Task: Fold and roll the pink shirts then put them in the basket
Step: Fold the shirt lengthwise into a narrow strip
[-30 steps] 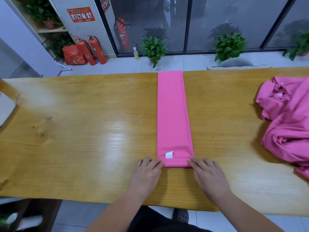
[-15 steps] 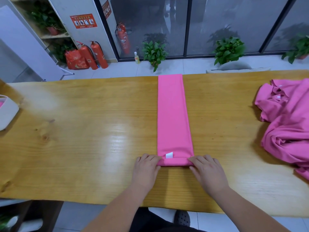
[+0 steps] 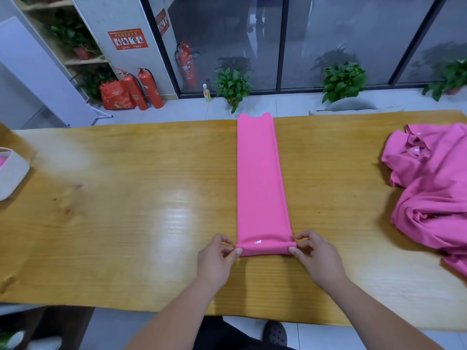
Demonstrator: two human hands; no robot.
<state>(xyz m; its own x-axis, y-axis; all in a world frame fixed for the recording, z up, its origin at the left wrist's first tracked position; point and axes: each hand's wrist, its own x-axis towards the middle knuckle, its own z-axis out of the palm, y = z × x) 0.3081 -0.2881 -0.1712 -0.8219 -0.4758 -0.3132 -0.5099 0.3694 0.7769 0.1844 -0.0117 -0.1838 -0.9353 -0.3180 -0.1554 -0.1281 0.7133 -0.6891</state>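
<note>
A pink shirt (image 3: 260, 178), folded into a long narrow strip, lies across the wooden table (image 3: 126, 223) from its far edge toward me. Its near end is turned up into a small roll with a white label showing. My left hand (image 3: 217, 258) pinches the roll's left end with thumb and fingers. My right hand (image 3: 316, 258) pinches the roll's right end the same way. A heap of unfolded pink shirts (image 3: 434, 198) sits at the table's right. The white basket (image 3: 11, 173) stands at the far left edge, with pink cloth showing inside.
Beyond the table's far edge are a tiled floor, potted plants (image 3: 233, 84), red fire extinguishers (image 3: 149, 89) and a glass wall. A chair back (image 3: 353, 108) stands behind the table at the right. My shoe (image 3: 275, 332) shows under the near edge.
The strip's near end has been rolled over further, hiding most of the white label. Both hands went from lying flat by the end to pinching the roll's two ends.
</note>
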